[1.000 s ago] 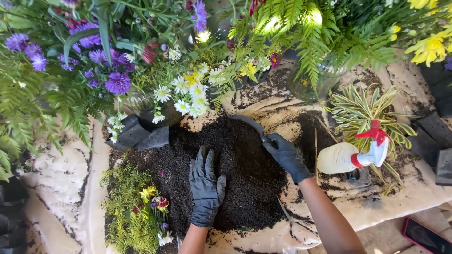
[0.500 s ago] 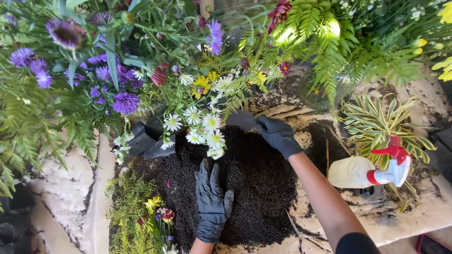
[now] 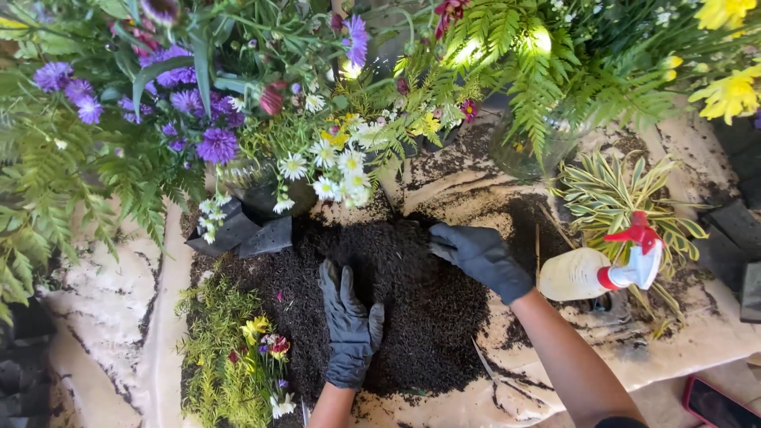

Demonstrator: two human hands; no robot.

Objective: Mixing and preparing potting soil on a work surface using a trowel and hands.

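Head view | left hand gloved, flat, fingers spread wide, palm down on soil at pile centre | right hand gloved, forearm angled in from lower right, fingers loosely curled, resting on soil's upper right edge, holding nothing | spray bottle just right of wrist
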